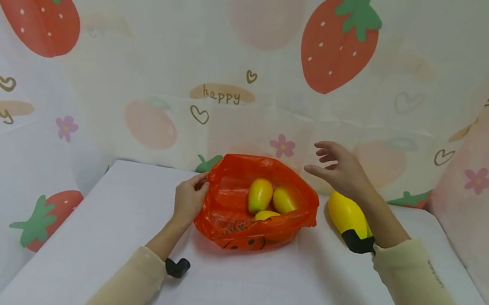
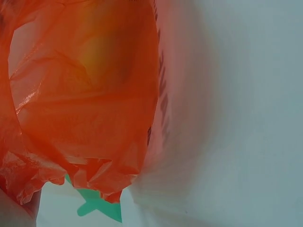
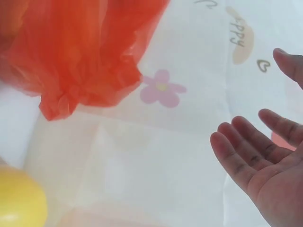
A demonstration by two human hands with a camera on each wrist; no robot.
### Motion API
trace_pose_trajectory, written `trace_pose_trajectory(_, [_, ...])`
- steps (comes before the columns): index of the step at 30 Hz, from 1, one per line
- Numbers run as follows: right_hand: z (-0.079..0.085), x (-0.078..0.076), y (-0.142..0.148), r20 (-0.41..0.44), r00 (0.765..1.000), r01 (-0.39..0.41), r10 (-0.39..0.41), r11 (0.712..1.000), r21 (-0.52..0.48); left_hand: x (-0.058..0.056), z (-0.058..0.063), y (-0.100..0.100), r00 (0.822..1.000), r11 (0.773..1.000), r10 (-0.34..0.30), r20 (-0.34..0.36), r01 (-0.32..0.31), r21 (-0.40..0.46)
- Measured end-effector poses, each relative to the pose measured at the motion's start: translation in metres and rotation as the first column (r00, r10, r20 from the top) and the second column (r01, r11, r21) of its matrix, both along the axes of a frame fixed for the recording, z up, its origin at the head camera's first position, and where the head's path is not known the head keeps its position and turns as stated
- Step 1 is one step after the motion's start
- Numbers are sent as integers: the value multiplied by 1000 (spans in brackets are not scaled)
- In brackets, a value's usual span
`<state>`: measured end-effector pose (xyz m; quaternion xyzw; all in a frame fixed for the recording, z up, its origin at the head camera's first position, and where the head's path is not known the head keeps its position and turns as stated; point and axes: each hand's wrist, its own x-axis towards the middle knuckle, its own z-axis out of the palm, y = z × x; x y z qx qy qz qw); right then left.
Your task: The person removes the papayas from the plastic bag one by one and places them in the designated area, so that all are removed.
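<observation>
A red plastic bag (image 1: 277,237) with dark print lies on the white table, its mouth spread wide. Inside it are three yellow-green mangoes (image 1: 260,195), the nearest partly hidden by the bag's front edge. The left hand (image 1: 189,201) pinches the bag's left rim; in the left wrist view the bag (image 2: 85,127) covers most of that hand. To the right of the bag and above the table, the right hand (image 1: 344,171) hangs in the air, fingers apart and holding nothing. Below it lies a yellow fruit (image 1: 346,213), partly covered by the right forearm.
A pale backdrop (image 1: 258,33) printed with strawberries, hearts and flowers rises behind the table and along both sides. Black straps (image 1: 178,267) show at both wrists. The white tabletop (image 1: 237,292) extends in front of the bag.
</observation>
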<state>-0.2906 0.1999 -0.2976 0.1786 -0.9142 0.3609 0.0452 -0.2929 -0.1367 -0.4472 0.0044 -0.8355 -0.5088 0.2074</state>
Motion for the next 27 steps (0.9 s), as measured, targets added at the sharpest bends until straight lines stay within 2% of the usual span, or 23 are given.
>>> trace_pose_trajectory(18, [-26, -11, -41, 82, 990, -114, 113, 994, 1, 1, -1, 2, 1000, 1000, 2, 17, -2, 10])
trace_pose_trajectory(27, [-42, -13, -57, 115, 979, -176, 166, 981, 86, 1, -1, 2, 1000, 1000, 2, 14, -3, 14])
